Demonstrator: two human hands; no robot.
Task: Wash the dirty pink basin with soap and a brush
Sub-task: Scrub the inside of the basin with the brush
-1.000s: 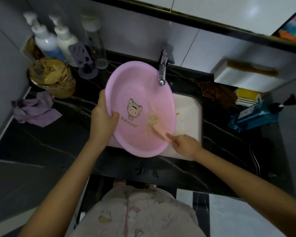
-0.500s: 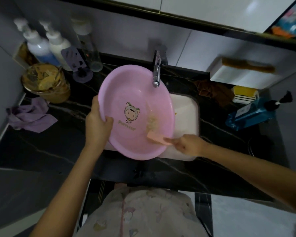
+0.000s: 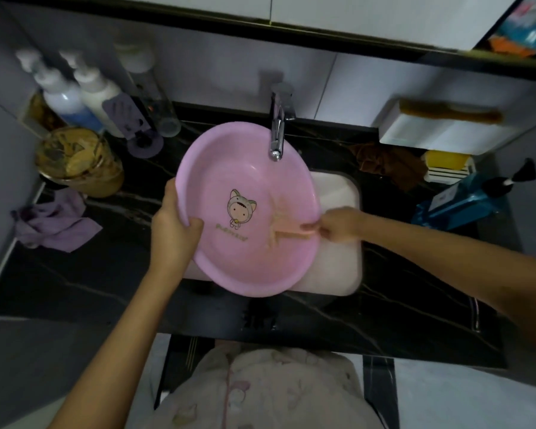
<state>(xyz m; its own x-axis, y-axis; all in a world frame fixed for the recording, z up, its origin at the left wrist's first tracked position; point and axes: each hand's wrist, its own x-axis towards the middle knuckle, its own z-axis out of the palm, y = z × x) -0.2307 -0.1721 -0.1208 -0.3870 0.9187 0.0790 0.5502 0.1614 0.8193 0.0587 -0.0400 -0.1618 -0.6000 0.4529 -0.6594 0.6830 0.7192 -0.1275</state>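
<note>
The pink basin (image 3: 235, 168) with a cartoon print is tilted over the white sink (image 3: 338, 274), under the chrome tap (image 3: 277, 131). My left hand (image 3: 174, 224) grips its left rim. My right hand (image 3: 338, 226) reaches over the right rim and holds a pale pink brush (image 3: 291, 235), whose head presses on the inside wall. A yellowish smear of dirt or suds (image 3: 276, 218) runs up and down from the brush head.
On the black counter to the left stand two pump bottles (image 3: 75, 94), a purple holder (image 3: 140, 131), a dirty jar (image 3: 78, 162) and a purple cloth (image 3: 53, 221). To the right are a brown rag (image 3: 387, 162), a yellow sponge (image 3: 446, 161) and a blue bottle lying on its side (image 3: 464, 202).
The brush has swept across the basin's inner wall and now lies nearly level, with my right hand higher at the right rim. My left hand keeps its grip.
</note>
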